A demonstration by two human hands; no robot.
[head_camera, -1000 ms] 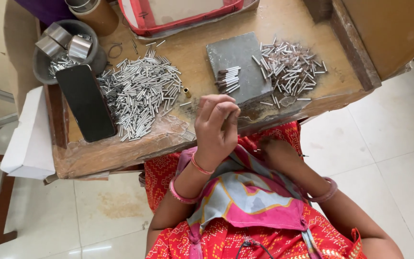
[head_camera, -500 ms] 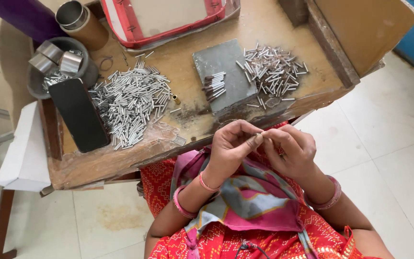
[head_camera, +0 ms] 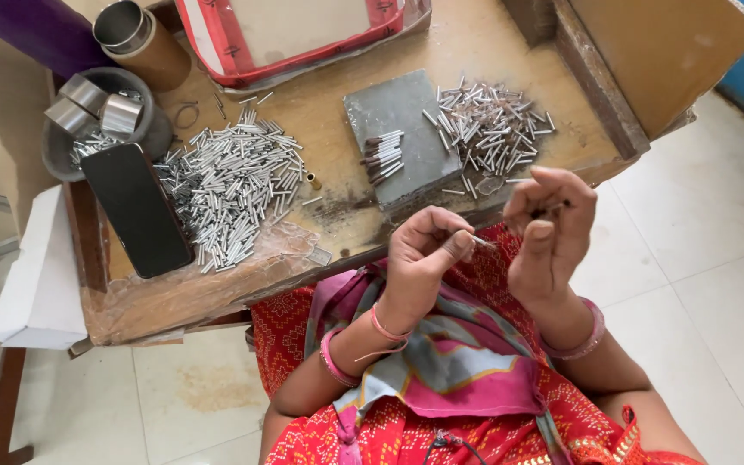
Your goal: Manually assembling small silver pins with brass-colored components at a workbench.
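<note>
Two hands raised, left hand (head_camera: 424,254) pinching thin metal pin (head_camera: 481,242), right hand (head_camera: 548,224) curled around small dark piece (head_camera: 553,207)

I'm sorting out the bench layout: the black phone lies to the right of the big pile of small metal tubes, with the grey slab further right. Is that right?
Not quite. In the head view the black phone lies to the left of the big pile of small metal tubes, not to its right. The grey slab does sit further right, as you said.
</note>
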